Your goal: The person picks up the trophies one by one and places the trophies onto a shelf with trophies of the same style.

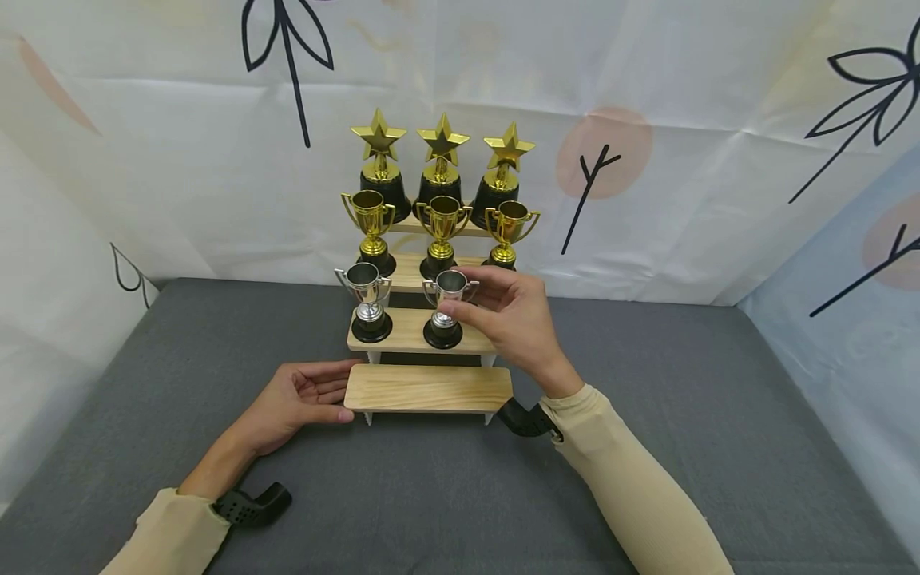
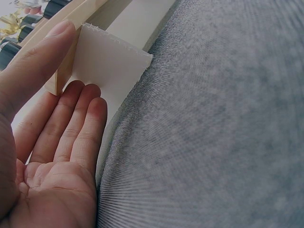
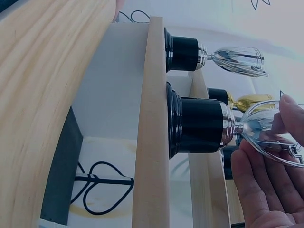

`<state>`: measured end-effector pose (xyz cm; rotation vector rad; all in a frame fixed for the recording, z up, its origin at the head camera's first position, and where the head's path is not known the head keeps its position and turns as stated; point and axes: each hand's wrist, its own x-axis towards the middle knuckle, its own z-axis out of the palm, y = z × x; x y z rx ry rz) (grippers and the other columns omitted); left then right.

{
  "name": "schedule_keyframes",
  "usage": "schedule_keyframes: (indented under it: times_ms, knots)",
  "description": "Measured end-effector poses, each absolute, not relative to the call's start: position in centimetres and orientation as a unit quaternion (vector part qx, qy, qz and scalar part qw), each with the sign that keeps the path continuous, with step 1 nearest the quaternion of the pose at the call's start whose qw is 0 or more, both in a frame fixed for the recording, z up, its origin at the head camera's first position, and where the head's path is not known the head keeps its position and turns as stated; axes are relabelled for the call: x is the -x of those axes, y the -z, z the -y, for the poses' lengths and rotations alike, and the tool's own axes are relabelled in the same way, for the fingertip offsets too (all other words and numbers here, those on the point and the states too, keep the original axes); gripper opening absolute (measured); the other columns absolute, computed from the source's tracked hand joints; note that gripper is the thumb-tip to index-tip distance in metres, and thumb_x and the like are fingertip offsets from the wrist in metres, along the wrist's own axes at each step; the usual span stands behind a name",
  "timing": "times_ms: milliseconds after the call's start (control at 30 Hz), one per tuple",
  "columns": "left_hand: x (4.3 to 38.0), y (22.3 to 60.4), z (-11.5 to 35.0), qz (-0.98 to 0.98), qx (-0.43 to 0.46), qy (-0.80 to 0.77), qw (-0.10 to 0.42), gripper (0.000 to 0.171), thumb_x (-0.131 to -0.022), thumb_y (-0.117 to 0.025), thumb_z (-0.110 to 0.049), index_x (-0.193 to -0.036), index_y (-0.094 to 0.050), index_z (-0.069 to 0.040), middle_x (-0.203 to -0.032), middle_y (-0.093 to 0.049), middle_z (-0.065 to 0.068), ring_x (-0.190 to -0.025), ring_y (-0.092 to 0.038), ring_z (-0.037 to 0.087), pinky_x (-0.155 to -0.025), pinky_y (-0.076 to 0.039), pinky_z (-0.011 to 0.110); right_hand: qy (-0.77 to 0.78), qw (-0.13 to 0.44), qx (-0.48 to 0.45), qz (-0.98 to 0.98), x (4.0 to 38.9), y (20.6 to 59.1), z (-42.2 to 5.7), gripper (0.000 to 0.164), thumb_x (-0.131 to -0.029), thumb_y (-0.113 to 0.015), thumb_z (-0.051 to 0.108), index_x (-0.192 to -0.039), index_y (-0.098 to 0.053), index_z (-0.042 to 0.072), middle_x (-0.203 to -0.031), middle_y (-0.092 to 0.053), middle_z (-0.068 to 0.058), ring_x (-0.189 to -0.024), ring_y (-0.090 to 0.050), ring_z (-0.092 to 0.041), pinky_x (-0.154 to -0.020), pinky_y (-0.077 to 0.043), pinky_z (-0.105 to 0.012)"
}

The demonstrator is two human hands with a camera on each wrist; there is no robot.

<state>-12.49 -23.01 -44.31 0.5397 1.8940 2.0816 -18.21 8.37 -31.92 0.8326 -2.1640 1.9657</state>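
A wooden tiered display stand (image 1: 428, 389) bears rows of small trophies. My right hand (image 1: 513, 319) holds a silver trophy cup (image 1: 443, 319) by its bowl, thumb on the near side and fingers behind. In the right wrist view this cup's black base (image 3: 197, 124) stands on the second step from the bottom. Another silver trophy cup (image 1: 368, 299) stands to its left on the same step. My left hand (image 1: 298, 403) lies at the left end of the lowest step, fingers extended. In the left wrist view its fingertips (image 2: 97, 108) are by the white support (image 2: 107, 59).
Gold trophy cups (image 1: 442, 220) line the third step. Behind them, gold star trophies (image 1: 442, 148) with black bases stand on the top step. A grey cloth (image 1: 647, 447) covers the table, and a patterned white backdrop (image 1: 467, 48) hangs behind the stand.
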Motion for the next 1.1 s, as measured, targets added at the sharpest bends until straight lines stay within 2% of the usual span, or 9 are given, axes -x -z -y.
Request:
schedule_keyframes:
  times_ms: [267, 667, 867, 1100]
  knots:
    - [12.49, 44.24, 22.99, -0.654, -0.186, -0.721, 0.137, 0.075, -0.079, -0.078, 0.014, -0.143, -0.037, 0.023, -0.143, -0.051, 0.029, -0.123, -0.062, 0.018, -0.101, -0.054, 0.035, -0.647, 0.053, -0.267, 0.712, 18.44, 31.90, -8.35, 0.040, -0.082, -0.079, -0.010, -0.120, -0.068, -0.011, -0.103, -0.072, -0.020, -0.089, -0.075, -0.018, -0.085, -0.063, -0.036]
    - [12.53, 44.32, 22.99, -0.647, -0.194, -0.725, 0.137, 0.075, -0.080, -0.077, 0.015, -0.143, -0.037, 0.024, -0.142, -0.053, 0.026, -0.124, -0.061, 0.018, -0.101, -0.054, 0.035, -0.636, 0.057, -0.271, 0.720, 18.68, 32.01, -8.36, 0.040, -0.083, -0.081, -0.005, -0.121, -0.070, -0.007, -0.098, -0.073, -0.016, -0.084, -0.074, -0.020, -0.081, -0.064, -0.034]
    - [12.53, 44.31, 22.98, -0.647, -0.192, -0.725, 0.137, 0.075, -0.080, -0.077, 0.015, -0.143, -0.037, 0.024, -0.142, -0.053, 0.028, -0.124, -0.061, 0.018, -0.101, -0.054, 0.035, -0.633, 0.056, -0.269, 0.724, 18.68, 32.06, -8.34, 0.041, -0.082, -0.081, -0.005, -0.122, -0.069, -0.007, -0.097, -0.074, -0.017, -0.083, -0.073, -0.020, -0.084, -0.063, -0.041]
    - [12.54, 44.35, 23.00, -0.644, -0.196, -0.727, 0.137, 0.075, -0.080, -0.077, 0.015, -0.143, -0.037, 0.024, -0.141, -0.056, 0.021, -0.124, -0.061, 0.018, -0.101, -0.054, 0.036, -0.632, 0.053, -0.269, 0.725, 18.69, 32.07, -8.37, 0.042, -0.082, -0.082, -0.005, -0.122, -0.069, -0.007, -0.099, -0.074, -0.017, -0.084, -0.073, -0.020, -0.086, -0.062, -0.046]
